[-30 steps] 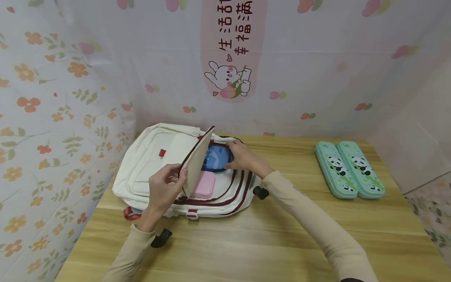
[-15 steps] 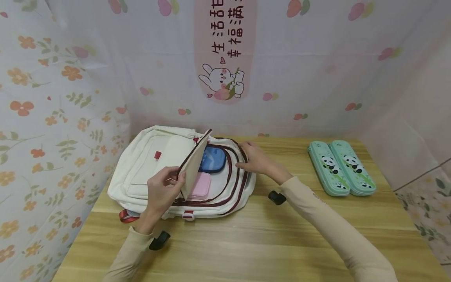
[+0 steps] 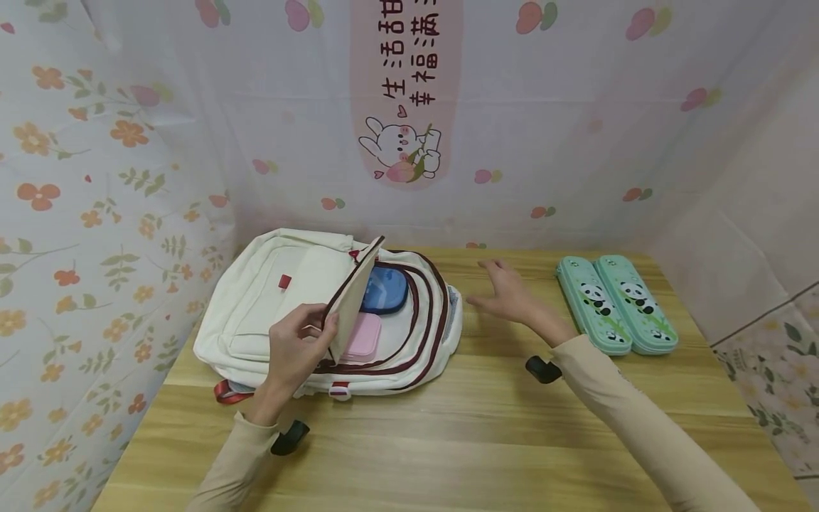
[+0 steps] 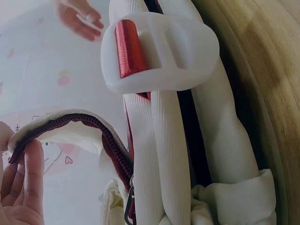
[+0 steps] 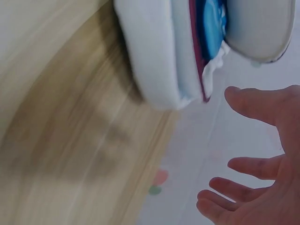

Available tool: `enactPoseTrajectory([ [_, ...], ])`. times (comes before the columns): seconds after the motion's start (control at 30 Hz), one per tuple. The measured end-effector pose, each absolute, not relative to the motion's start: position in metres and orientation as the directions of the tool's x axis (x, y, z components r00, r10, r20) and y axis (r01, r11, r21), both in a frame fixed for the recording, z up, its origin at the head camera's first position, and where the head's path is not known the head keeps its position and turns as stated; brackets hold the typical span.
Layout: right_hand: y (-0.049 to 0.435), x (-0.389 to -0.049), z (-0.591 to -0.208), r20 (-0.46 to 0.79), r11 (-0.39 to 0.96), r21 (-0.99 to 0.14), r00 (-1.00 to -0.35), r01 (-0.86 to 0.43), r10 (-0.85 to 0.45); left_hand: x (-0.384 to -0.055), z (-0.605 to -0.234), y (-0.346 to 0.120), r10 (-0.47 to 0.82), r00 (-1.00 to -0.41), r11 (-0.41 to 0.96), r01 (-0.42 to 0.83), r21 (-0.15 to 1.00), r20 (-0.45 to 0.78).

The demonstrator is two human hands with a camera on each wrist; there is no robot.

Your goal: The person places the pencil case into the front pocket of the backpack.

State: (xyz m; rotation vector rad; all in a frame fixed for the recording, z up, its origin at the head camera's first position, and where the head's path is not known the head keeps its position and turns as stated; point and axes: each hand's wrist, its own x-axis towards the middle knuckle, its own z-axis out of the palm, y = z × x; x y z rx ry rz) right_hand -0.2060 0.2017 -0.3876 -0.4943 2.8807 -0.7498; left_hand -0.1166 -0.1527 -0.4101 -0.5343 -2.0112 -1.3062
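Observation:
A white backpack [image 3: 269, 284] with dark red zippers lies on the table, its front pocket unzipped. My left hand [image 3: 299, 341] pinches the edge of the raised pocket flap [image 3: 350, 302], which also shows in the left wrist view as a curved zipper edge [image 4: 75, 117]. Inside the pocket lie a blue case [image 3: 385, 290] and, nearer to me, a pink case [image 3: 363, 337], both partly hidden by the flap. To the right of the backpack my right hand [image 3: 508, 293] hovers with nothing in it, fingers spread, as the right wrist view shows [image 5: 262, 159].
Two mint green pencil cases [image 3: 591, 306] with panda prints lie side by side at the right of the wooden table [image 3: 461, 441]. A printed cloth [image 3: 281, 107] hangs behind the table. A white buckle [image 4: 159, 51] sits on the backpack's near side.
My right hand has let go of the blue case in the pocket and moved right, off the backpack and toward the pencil cases. The left hand keeps its hold on the flap.

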Motion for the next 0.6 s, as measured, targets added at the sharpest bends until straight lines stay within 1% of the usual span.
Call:
enactPoseTrajectory([
  [0.1,0.22,-0.202,-0.394,-0.042,0.834,-0.49,-0.948,-0.256,-0.316,-0.116,-0.409,-0.151,-0.019,-0.691,0.416,0.651,0.634,0.722],
  [0.27,0.245,-0.194,-0.406,-0.062,0.848,-0.49,-0.961,-0.205,-0.268,-0.124,-0.428,-0.157,-0.024,-0.707,0.404,0.639,0.654,0.706],
  [0.43,0.268,-0.185,-0.415,-0.04,0.863,-0.474,-0.975,-0.174,-0.219,-0.127,-0.437,-0.163,-0.019,-0.728,0.373,0.631,0.681,0.685],
  [0.6,0.29,-0.179,-0.42,-0.017,0.874,-0.462,-0.984,-0.15,-0.178,-0.127,-0.437,-0.165,-0.012,-0.749,0.358,0.616,0.702,0.663],
])
